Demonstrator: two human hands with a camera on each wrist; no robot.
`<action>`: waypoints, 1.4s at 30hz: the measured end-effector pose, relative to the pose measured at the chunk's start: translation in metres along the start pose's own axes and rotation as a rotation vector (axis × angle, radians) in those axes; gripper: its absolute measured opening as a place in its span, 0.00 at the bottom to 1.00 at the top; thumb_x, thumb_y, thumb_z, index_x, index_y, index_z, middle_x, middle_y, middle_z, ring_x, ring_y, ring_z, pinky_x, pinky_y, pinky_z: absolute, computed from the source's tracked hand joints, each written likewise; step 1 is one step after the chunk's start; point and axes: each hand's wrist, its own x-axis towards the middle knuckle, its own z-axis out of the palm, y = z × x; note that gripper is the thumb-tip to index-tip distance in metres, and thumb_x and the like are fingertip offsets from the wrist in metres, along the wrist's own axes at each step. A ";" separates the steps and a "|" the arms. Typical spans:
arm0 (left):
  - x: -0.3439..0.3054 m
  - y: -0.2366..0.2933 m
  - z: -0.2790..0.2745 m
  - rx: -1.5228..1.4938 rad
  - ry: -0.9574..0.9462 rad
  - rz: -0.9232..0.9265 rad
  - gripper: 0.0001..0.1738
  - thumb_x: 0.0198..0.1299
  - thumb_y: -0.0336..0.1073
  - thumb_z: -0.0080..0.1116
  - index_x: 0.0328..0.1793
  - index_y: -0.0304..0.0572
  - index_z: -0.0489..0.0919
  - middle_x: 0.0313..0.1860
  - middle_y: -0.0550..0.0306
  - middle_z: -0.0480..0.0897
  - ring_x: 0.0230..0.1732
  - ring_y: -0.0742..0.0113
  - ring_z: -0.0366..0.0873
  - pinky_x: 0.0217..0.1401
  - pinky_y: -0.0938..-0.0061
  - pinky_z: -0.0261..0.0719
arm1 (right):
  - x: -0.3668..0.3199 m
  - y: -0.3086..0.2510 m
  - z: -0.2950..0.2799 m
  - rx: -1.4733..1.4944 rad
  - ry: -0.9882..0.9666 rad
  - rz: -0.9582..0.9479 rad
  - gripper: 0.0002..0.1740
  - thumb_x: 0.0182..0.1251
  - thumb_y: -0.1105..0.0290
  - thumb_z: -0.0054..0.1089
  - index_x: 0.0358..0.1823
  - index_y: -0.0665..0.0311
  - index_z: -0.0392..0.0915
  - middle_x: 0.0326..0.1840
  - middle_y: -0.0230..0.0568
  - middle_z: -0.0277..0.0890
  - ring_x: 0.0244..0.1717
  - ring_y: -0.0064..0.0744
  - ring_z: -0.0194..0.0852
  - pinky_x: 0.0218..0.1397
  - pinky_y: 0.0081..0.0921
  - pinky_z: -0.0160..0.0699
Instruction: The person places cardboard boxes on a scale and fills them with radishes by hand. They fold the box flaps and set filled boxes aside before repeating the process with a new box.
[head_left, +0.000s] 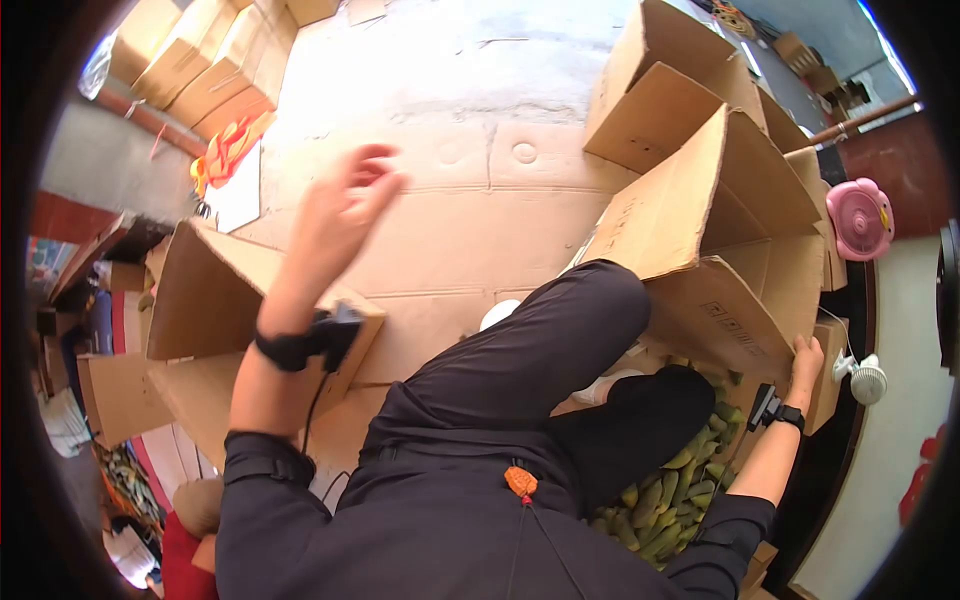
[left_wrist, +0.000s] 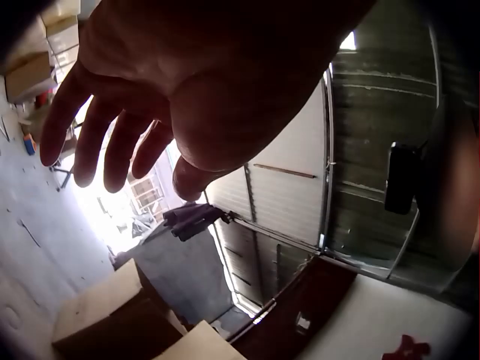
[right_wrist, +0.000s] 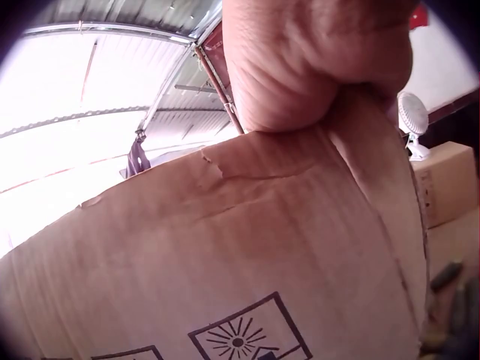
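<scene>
My right hand grips the near right corner of an open cardboard box. Up close in the right wrist view, the hand is curled over the top edge of the box's printed wall; its fingertips are hidden. My left hand is raised in the air over the floor, blurred in the head view, and holds nothing. The left wrist view shows its fingers loosely extended and spread. Beside my bent legs lies a pile of long green produce, close to the gripped box.
Another open box stands beyond the gripped one. An open carton sits on my left. Flattened cardboard covers the floor ahead. A pink fan and a white fan are at the right. Stacked cartons stand far left.
</scene>
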 end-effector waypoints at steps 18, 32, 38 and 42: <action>0.148 0.133 0.251 0.427 -0.874 0.066 0.13 0.51 0.31 0.47 0.35 0.32 0.82 0.24 0.47 0.82 0.25 0.61 0.82 0.27 0.67 0.80 | 0.002 -0.089 -0.012 -0.380 -0.252 -0.083 0.21 0.57 0.57 0.54 0.39 0.70 0.79 0.34 0.54 0.79 0.37 0.47 0.78 0.43 0.34 0.71; 0.149 -0.009 0.102 -0.019 -0.469 -0.184 0.16 0.52 0.39 0.53 0.27 0.27 0.76 0.18 0.53 0.77 0.17 0.69 0.75 0.17 0.76 0.75 | 0.015 -0.288 0.009 -0.158 -0.277 -0.520 0.17 0.56 0.64 0.57 0.23 0.76 0.73 0.17 0.53 0.69 0.20 0.31 0.67 0.26 0.33 0.64; 0.057 -0.038 -0.014 0.061 -0.233 -0.332 0.18 0.56 0.40 0.51 0.29 0.27 0.78 0.18 0.56 0.77 0.17 0.72 0.75 0.18 0.78 0.73 | -0.013 -0.383 0.086 -0.161 -0.275 -0.762 0.19 0.55 0.58 0.58 0.23 0.70 0.74 0.26 0.55 0.74 0.29 0.50 0.73 0.32 0.40 0.68; -0.001 -0.070 -0.059 0.231 0.038 -0.312 0.19 0.55 0.41 0.50 0.30 0.25 0.76 0.14 0.47 0.75 0.16 0.63 0.75 0.20 0.69 0.72 | -0.059 -0.441 0.163 -0.306 -0.298 -0.895 0.17 0.58 0.52 0.54 0.30 0.58 0.80 0.34 0.46 0.79 0.40 0.47 0.77 0.42 0.40 0.75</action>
